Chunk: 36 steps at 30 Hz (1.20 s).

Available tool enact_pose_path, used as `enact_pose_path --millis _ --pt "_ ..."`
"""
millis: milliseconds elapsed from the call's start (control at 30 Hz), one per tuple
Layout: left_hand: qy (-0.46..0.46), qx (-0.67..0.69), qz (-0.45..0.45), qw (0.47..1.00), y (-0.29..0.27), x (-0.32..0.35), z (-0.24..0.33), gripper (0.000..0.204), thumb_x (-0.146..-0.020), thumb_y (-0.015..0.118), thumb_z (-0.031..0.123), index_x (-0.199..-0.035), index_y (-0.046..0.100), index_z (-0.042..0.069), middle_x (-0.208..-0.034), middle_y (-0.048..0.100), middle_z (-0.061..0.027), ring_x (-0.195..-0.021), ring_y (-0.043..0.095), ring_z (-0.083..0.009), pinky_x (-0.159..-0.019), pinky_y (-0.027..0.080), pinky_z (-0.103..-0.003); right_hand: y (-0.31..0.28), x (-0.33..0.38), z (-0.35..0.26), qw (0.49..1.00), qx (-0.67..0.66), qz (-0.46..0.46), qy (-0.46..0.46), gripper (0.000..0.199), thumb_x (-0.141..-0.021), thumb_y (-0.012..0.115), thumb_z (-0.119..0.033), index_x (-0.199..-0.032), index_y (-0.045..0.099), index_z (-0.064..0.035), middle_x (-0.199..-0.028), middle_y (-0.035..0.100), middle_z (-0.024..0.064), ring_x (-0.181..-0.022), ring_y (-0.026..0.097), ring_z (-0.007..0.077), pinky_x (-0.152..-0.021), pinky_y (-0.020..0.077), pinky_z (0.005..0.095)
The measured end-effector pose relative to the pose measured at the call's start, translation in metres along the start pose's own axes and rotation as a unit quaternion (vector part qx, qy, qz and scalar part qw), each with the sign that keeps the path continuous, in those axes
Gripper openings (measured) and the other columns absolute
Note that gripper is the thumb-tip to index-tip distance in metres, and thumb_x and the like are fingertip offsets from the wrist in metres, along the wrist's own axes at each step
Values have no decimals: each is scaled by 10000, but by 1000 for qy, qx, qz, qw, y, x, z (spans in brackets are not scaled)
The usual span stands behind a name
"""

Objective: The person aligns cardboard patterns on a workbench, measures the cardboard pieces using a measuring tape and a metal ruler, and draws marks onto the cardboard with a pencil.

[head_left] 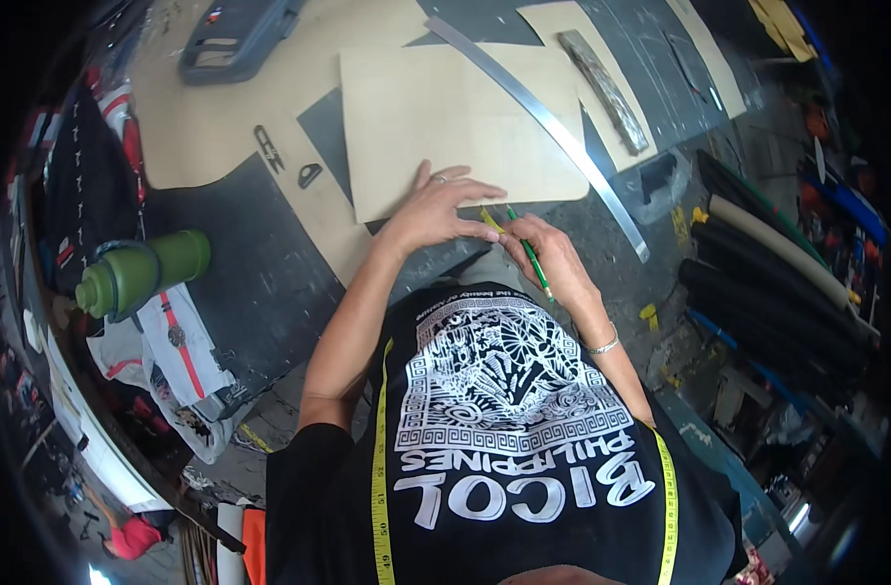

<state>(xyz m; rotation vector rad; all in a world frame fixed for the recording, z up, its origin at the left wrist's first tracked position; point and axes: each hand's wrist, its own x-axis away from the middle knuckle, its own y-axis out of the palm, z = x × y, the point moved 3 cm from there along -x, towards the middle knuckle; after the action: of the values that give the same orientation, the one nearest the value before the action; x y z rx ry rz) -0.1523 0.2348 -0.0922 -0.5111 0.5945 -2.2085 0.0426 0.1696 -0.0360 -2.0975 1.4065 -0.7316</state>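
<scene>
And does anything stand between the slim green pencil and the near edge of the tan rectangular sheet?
Nothing visible: the pencil, in the right hand, has its tip by the sheet; a narrow yellow strip lies just to its left.

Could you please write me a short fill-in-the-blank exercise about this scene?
1. The pencil in the right hand is coloured ____.
2. The hand wearing a ring over the pale sheet is the person's ____ one.
3. The measuring tape hanging down the black shirt is coloured ____.

Missing words: green; left; yellow.
</scene>
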Motion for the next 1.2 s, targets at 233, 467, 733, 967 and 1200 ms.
enact_pose_path --millis 233,467,733,967,1200 --pt "-49 49 25 997 0 5 -22 310 -917 721 434 -1081 807 185 -1027 738 -53 -1165 628 -229 -1264 100 -577 0 -32 7 1000 11 -13 -9 185 -984 686 -168 -1097 717 -25 -915 695 170 -798 694 325 -727 539 382" --pt "-68 -44 206 975 2 6 -19 228 -936 707 355 -958 814 155 -832 697 -50 -958 640 -228 -1213 258 -508 -18 -53 38 995 -25 46 87 171 -962 699 -153 -1073 725 -25 -890 711 204 -792 722 336 -717 554 395" --pt "-39 -104 301 947 11 -1 -22 92 -823 808 252 -800 794 164 -950 675 -31 -1074 551 -274 -1080 374 -455 -2 -64 87 987 81 123 -65 148 -916 727 -154 -1039 752 -76 -953 727 149 -946 661 351 -850 491 432" --pt "-24 -144 344 927 19 -3 -25 137 -796 833 239 -785 735 145 -1192 619 -61 -1301 481 -337 -1162 283 -600 1 -65 97 987 47 145 -59 171 -921 737 -206 -1033 763 -80 -959 737 118 -924 677 310 -885 504 394" --pt "-28 -143 325 934 26 -2 -33 147 -808 812 236 -806 696 147 -1242 607 -57 -1402 440 -335 -1204 193 -651 -2 -62 96 986 17 154 -60 129 -882 772 -159 -983 761 -80 -935 738 103 -898 665 307 -866 512 395"
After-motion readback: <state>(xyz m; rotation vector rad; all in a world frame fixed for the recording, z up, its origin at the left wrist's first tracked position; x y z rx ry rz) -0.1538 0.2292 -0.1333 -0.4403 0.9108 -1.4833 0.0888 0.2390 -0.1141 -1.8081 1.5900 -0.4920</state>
